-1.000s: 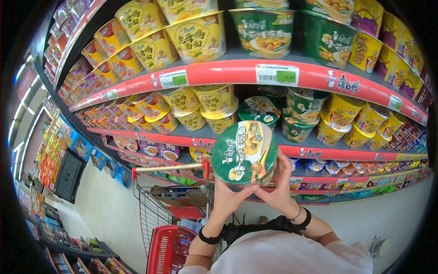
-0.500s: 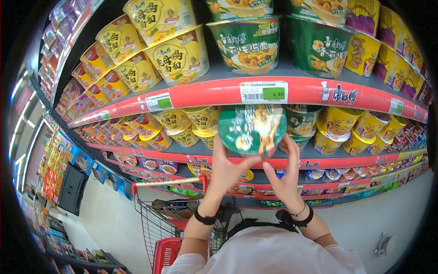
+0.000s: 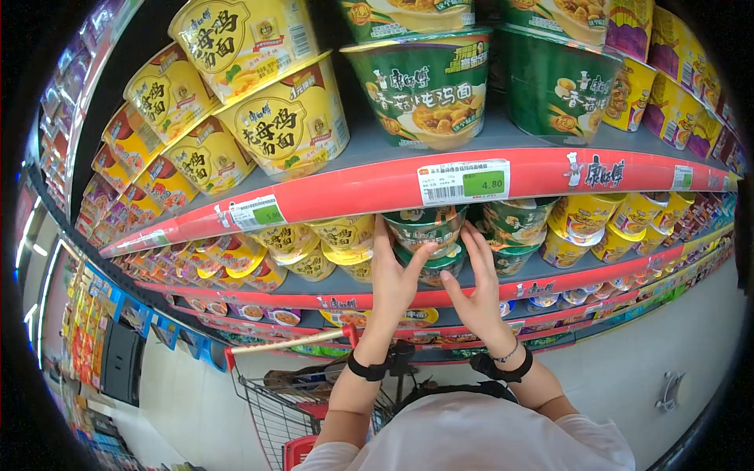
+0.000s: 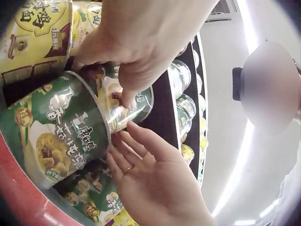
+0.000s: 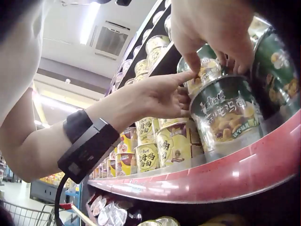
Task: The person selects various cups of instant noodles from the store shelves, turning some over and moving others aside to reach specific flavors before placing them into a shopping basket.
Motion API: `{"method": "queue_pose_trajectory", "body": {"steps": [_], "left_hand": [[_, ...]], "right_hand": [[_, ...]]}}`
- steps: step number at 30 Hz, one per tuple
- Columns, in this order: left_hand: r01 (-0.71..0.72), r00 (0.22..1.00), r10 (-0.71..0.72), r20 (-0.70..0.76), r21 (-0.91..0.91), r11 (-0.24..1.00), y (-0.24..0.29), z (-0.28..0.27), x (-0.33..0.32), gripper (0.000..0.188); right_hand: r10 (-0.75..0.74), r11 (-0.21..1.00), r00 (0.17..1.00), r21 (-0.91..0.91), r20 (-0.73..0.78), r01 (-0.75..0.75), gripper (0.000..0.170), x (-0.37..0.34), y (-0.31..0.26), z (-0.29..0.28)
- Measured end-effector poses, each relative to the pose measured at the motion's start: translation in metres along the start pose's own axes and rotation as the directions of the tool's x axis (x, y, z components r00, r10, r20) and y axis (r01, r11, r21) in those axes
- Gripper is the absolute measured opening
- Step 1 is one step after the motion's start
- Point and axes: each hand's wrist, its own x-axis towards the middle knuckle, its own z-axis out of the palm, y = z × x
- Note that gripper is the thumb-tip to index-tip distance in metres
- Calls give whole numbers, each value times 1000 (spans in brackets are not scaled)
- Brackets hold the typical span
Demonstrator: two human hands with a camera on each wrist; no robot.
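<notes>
In the head view a green noodle tub [image 3: 428, 228] stands over a second green tub [image 3: 432, 271] on the shelf below the priced rail. My left hand [image 3: 393, 282] holds the upper tub from its left, thumb across the front; the left wrist view shows this left hand [image 4: 136, 52] with its thumb on that tub [image 4: 113, 101]. My right hand [image 3: 477, 302] lies along the opposite side, its fingers fairly straight against the tub. In the right wrist view the upper tub [image 5: 207, 73] is partly hidden by both hands, above the lower tub [image 5: 225, 110].
Yellow noodle tubs [image 3: 345, 235] stand to the left, more green tubs [image 3: 518, 220] to the right. Overhead juts a red shelf rail [image 3: 338, 192] with a price label [image 3: 463, 182]. A shopping cart [image 3: 275, 408] stands at the lower left.
The green tub has moved from in front of the shelves into the lower shelf, turning from its lid showing to its side showing. Both hands reached forward with it, and the right-hand fingers have spread.
</notes>
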Motion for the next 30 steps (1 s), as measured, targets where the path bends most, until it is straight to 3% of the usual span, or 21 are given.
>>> {"method": "queue_pose_trajectory", "body": {"steps": [3, 5, 8, 18, 22, 27, 29, 30], "left_hand": [[9, 1000, -8, -16, 83, 997, -1, 3, -5, 90], [28, 999, -21, -49, 154, 988, 1, 6, -9, 92], [10, 998, 4, -70, 197, 980, 3, 12, -11, 91], [24, 999, -15, -49, 186, 982, -3, 15, -13, 97], [19, 997, -5, -77, 182, 983, -12, 19, -17, 94], [-27, 997, 56, -59, 408, 912, -37, 26, -21, 99], [-155, 977, 200, -73, 399, 904, -22, 26, -14, 97], [-155, 981, 187, -50, 374, 914, -18, 23, -14, 97]], "right_hand": [[26, 999, 1000, -20, -13, -26, 69, -4, 4, 8], [10, 988, 1000, -151, -8, -11, 73, -10, 8, 12], [41, 991, 999, -129, 16, -39, 77, -11, 6, 12], [9, 983, 1000, -181, -8, -10, 82, -19, 12, 21], [4, 987, 997, -160, 75, 8, 83, -20, 17, 16], [-75, 956, 993, -275, 96, 98, 84, -22, 21, 15], [-82, 955, 992, -277, 95, 106, 85, -21, 23, 16], [-96, 945, 991, -303, 95, 121, 86, -20, 24, 17]]}}
